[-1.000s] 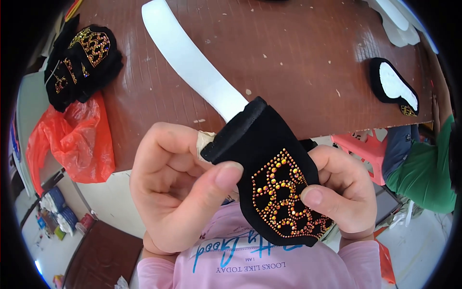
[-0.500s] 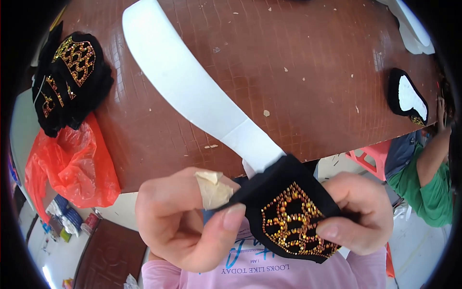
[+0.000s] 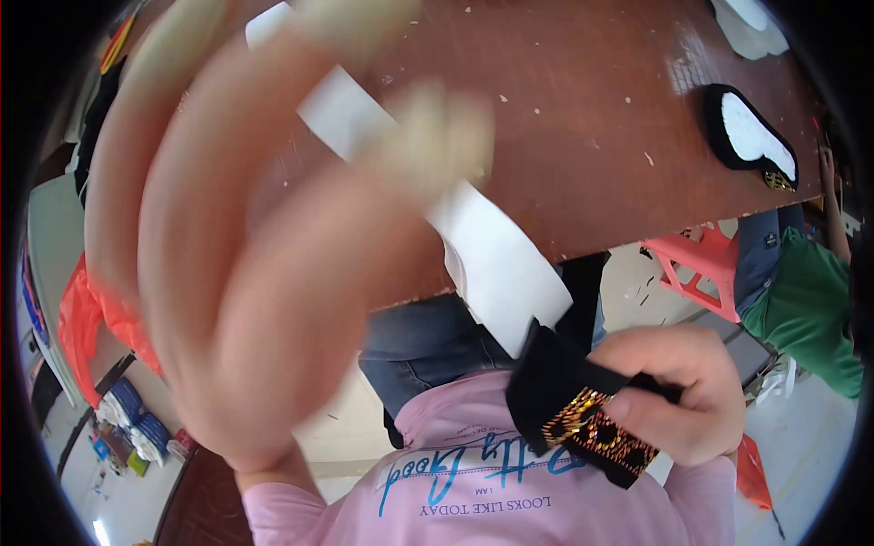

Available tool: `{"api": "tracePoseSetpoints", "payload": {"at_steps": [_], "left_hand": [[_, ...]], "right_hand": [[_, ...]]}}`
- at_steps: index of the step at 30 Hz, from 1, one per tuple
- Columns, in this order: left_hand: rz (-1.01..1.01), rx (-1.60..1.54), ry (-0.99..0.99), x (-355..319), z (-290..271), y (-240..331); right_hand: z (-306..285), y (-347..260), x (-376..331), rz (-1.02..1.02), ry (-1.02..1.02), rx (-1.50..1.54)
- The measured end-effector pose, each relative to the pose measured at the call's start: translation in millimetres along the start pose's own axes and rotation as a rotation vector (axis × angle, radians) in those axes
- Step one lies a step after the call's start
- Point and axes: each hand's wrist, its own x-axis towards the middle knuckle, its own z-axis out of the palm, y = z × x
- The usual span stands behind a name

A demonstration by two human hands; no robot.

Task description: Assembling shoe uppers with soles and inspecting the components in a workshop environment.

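Pinching a folded black fabric piece set with amber and gold stones (image 3: 578,419) between thumb and fingers, the right hand (image 3: 678,396) holds it off the counter's near edge, in front of the person's pink shirt (image 3: 455,455). A long, flat white strip (image 3: 505,268) meets the fabric's upper edge, whether inside or behind it I cannot tell, and slants across the near edge over the glossy brown counter (image 3: 574,136) toward its far left. The left hand (image 3: 264,246), large and blurred, has its fingers spread, pale coverings on some fingertips; they overlap the strip, though contact cannot be made out. By the counter's right edge lies a black-rimmed, white-centred oblong piece (image 3: 756,132), with white sheets (image 3: 751,36) near the far right corner. A crinkled red plastic bag (image 3: 96,318) shows beside the left edge. Off the near edge, toward the right, stands a pink plastic stool (image 3: 696,264), beside a person in green (image 3: 806,291).
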Motion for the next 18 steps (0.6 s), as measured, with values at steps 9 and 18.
{"api": "tracePoseSetpoints", "payload": {"at_steps": [9, 18], "left_hand": [[0.107, 0.479, -0.484, 30.0, -50.0, 9.0], [-0.182, 0.455, -0.258, -36.8, -4.0, 42.2]], "right_hand": [[-6.4, 11.4, -62.2, 0.109, 0.156, 0.248], [-18.4, 32.7, -62.3, 0.054, 0.210, 0.024]]}}
